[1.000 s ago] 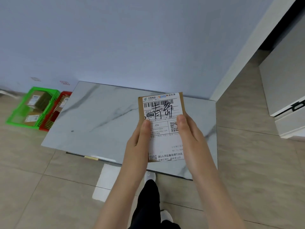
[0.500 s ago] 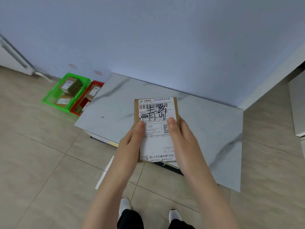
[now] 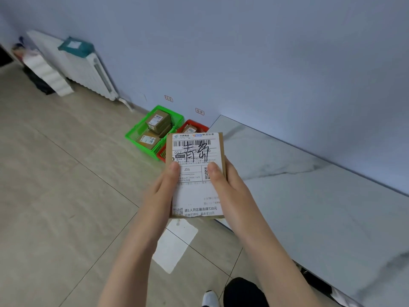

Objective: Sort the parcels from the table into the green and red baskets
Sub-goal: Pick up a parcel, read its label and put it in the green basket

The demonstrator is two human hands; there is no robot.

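Note:
I hold a flat brown cardboard parcel [image 3: 195,196] with a white shipping label and black handwriting, label up, in front of me. My left hand [image 3: 162,191] grips its left edge and my right hand [image 3: 230,187] grips its right edge, thumbs on the label. Beyond it on the floor by the wall stand a green basket [image 3: 132,135] holding brown parcels and a red basket [image 3: 194,124] beside it, partly hidden behind the parcel. The marble-topped table [image 3: 309,207] lies to the right.
A white radiator [image 3: 88,72] with a teal package on top stands along the wall at far left, with white stacked items beside it. A white sheet [image 3: 174,244] lies on the tiled floor below my hands. My leg and shoe show at the bottom.
The view has swung left and toward the baskets, which now appear closer and nearer the centre. The parcel stays gripped in both hands, now off the table's left side.

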